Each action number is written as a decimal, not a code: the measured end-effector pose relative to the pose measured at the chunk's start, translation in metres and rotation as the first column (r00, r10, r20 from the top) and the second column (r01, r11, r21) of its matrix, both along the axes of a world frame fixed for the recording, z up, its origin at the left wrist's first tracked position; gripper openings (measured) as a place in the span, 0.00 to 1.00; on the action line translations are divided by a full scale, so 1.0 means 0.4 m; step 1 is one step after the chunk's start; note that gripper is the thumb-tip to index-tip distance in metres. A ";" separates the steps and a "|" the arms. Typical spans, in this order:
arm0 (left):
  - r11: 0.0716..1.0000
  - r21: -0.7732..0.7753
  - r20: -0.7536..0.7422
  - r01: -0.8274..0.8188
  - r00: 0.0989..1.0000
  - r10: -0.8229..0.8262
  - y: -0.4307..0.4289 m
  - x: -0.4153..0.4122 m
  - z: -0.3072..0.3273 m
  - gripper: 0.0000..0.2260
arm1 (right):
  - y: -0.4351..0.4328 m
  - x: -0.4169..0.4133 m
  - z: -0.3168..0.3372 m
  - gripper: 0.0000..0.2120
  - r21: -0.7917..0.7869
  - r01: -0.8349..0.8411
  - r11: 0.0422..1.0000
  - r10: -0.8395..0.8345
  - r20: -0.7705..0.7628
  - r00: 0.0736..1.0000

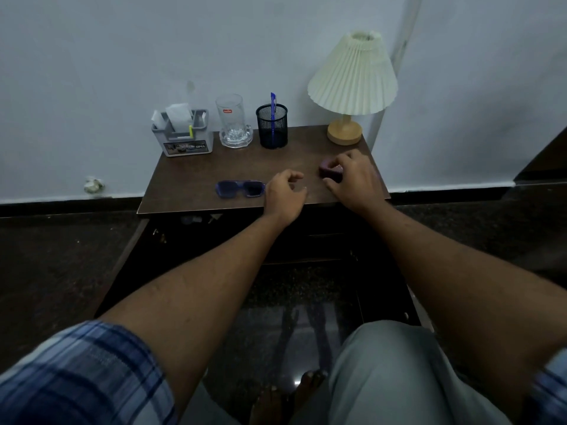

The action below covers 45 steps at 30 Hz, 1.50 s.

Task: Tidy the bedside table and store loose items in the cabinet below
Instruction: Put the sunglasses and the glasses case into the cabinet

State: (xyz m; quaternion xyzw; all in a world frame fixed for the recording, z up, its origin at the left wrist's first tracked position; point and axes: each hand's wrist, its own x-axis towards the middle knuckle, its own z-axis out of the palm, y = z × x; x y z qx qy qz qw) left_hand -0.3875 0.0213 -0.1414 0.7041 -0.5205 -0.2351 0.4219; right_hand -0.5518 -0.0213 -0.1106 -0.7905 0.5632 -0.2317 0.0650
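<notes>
While I watch both hands over the bedside table (196, 176):
Left hand (283, 194): loosely curled, empty, just beside sunglasses (240, 188).
Right hand (352, 179): I see it gripping a small dark box (329, 170).

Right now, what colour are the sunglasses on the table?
Blue frame, dark lenses: the sunglasses show best in the head view.

The right hand (352, 179) is covering most of a dark lump (327, 170); small bits (191, 220) under the table (214, 170) are lying too dim to tell.
</notes>
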 end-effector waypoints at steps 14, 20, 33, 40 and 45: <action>0.991 0.132 -0.215 0.005 0.976 0.024 -0.043 -0.022 -0.072 0.12 | -0.083 -0.043 -0.047 0.26 0.162 0.124 0.979 -0.085 -0.230 0.969; 0.987 0.154 -0.241 0.043 0.970 -0.004 -0.040 -0.016 -0.056 0.12 | -0.095 -0.042 -0.051 0.28 0.167 0.127 0.978 -0.085 -0.241 0.967; 0.985 0.168 -0.393 0.048 0.919 0.023 0.084 0.117 -0.026 0.25 | 0.062 0.053 -0.045 0.23 0.204 -0.268 0.942 0.276 -0.012 0.961; 0.982 0.151 -0.313 0.113 0.948 -0.061 0.202 0.244 -0.017 0.35 | 0.158 0.143 -0.063 0.22 0.224 -0.424 0.877 0.418 0.077 0.905; 0.971 0.204 -0.322 0.128 0.945 -0.057 0.257 0.305 -0.038 0.31 | 0.198 0.209 -0.082 0.23 0.221 -0.479 0.849 0.468 0.103 0.878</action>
